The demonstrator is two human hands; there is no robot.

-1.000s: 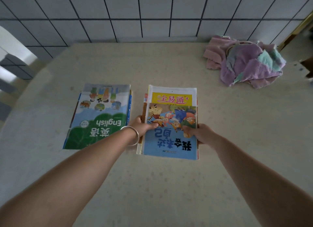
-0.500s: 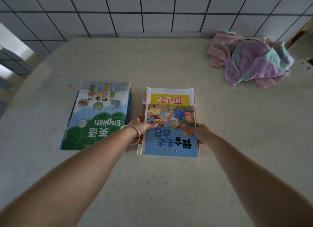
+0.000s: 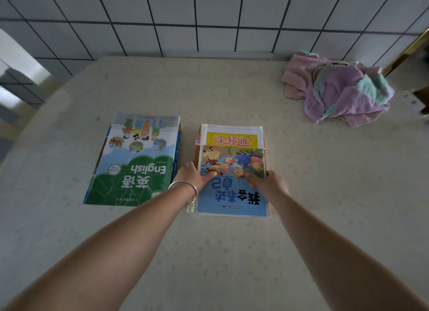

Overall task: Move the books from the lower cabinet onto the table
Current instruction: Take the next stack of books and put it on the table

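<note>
Two stacks of books lie side by side on the pale table (image 3: 232, 252). The left stack is topped by a green and blue English textbook (image 3: 137, 162). The right stack is topped by a light blue picture book (image 3: 234, 187), with a yellow-titled book (image 3: 232, 138) showing beneath it at the far end. My left hand (image 3: 193, 175), a silver bangle on its wrist, grips the right stack's left edge with the thumb on the blue cover. My right hand (image 3: 267, 183) grips its right edge the same way. The stack rests on the table. The cabinet is out of view.
A heap of pink, purple and mint cloths (image 3: 336, 90) lies at the table's far right corner. A tiled wall (image 3: 209, 16) runs along the far edge. A wooden piece of furniture (image 3: 415, 46) shows at the right.
The view has shifted slightly. My hands stay on the right stack's edges, and the stack sits on the table in nearly the same spot.
</note>
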